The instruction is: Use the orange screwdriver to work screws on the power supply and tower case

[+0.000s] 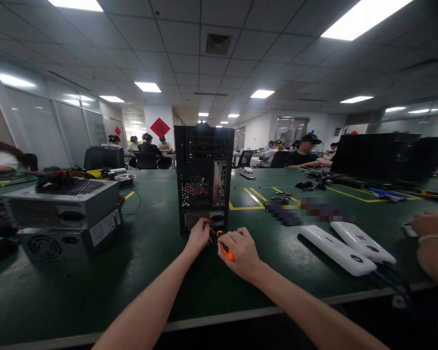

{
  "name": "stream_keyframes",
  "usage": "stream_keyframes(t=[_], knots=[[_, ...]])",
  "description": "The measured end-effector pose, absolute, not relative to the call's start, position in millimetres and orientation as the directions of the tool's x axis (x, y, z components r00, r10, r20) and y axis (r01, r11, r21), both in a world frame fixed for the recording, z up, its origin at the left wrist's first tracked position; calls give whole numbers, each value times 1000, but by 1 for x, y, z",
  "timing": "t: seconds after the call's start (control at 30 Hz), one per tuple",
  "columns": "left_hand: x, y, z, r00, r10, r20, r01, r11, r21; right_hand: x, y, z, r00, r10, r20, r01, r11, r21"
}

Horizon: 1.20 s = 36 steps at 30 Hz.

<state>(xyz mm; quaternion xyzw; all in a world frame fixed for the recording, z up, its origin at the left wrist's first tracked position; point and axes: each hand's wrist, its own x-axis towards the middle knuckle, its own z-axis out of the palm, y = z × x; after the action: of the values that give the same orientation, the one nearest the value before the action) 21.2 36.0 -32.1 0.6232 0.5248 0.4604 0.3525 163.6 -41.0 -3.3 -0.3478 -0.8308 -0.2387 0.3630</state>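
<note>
A black computer tower case [204, 180] stands upright on the table with its rear side towards me. Its power supply [199, 220] shows at the bottom and a metal port plate [219, 182] on the right. My right hand [241, 253] is wrapped round a screwdriver with an orange and black handle [227, 251], held low in front of the case. Just left of it, my left hand [199, 236] has its fingers bent together at the case's lower edge. Whatever is between those fingertips is hidden. The screwdriver's tip cannot be made out.
Two stacked grey power supplies [65, 204] with cables on top stand at the left. White power banks [337, 250] lie at the right, near another person's hand [432, 226]. Blurred-out items and small tools lie behind them. Dark computer cases [375, 158] stand at the far right.
</note>
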Motion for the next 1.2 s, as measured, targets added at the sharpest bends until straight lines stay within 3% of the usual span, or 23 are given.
stream_keyframes(t=[0.17, 0.4, 0.5, 0.63, 0.77, 0.93, 1.1, 1.2], knots=[[20, 36, -29, 109, 980, 166, 260, -189, 947, 166, -38, -2, -486, 423, 765, 736, 670, 97], [16, 31, -24, 241, 965, 100, -103, -77, 992, 165, -45, 2, -510, 456, 729, 739, 666, 100], [16, 31, -25, 235, 968, 84, -194, -38, 980, 163, -47, 1, -545, 463, 699, 751, 640, 161], [18, 31, -23, 220, 974, 50, -197, -6, 980, 162, -48, -2, -638, 434, 636, 719, 632, 290], [20, 30, -22, 183, 982, 50, -159, -20, 987, 163, -50, -1, -695, 437, 571, 684, 647, 338], [23, 29, -23, 147, 987, 70, -106, -55, 993, 163, -52, 1, -712, 454, 536, 675, 654, 343], [23, 29, -23, 158, 984, 85, -89, -71, 993, 161, -49, -3, -618, 531, 580, 751, 617, 236], [22, 29, -25, 177, 978, 111, -91, -96, 991, 159, -48, -5, -656, 529, 538, 728, 632, 266]])
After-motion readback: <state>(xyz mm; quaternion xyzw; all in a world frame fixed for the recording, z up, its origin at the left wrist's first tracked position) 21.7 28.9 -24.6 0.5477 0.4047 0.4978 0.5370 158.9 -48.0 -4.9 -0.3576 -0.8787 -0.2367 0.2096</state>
